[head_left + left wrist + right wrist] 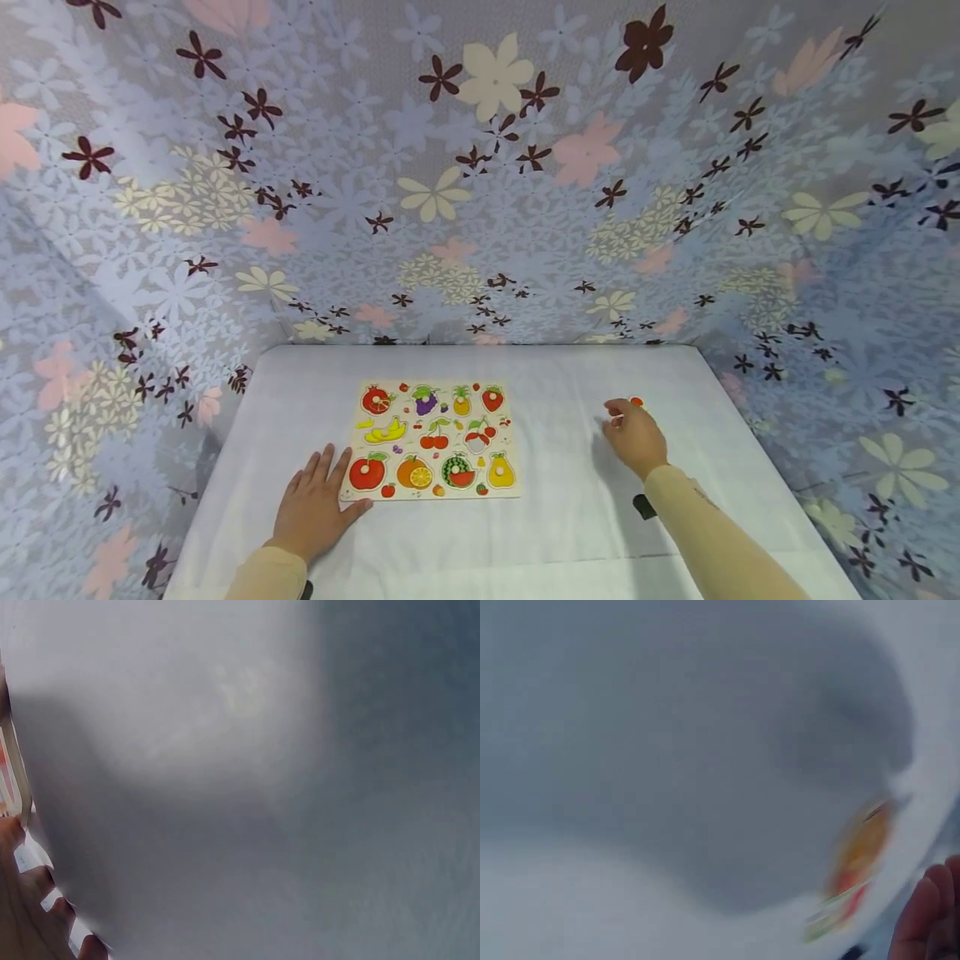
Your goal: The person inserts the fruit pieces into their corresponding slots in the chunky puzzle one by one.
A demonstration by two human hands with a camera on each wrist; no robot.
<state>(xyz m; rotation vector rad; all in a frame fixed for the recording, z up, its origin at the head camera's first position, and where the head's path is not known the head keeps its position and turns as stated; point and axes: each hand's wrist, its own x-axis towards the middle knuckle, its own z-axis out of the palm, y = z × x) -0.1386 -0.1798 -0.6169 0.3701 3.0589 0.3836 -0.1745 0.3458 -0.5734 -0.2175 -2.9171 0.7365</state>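
A wooden fruit puzzle board [438, 493] lies left of the table's middle, filled with bright fruit pictures, many with small round knobs. My left hand [311, 504] rests spread at its lower left corner, the thumb along the near edge. In the left wrist view only fingers [34, 900] and a strip of the board show at the left edge. Well right of the board, my right hand [636, 437] hovers with loosely bent fingers. Beyond it a small orange-and-red piece [636, 401] peeks out, mostly hidden. The right wrist view shows this piece [859, 859] blurred on the cloth, apart from the fingertips [919, 907].
A white cloth covers the table [555, 533]. Floral fabric [480, 208] rises behind the table's far edge and along both sides. Dark bands sit at both wrists, the right one [643, 506] showing below the sleeve.
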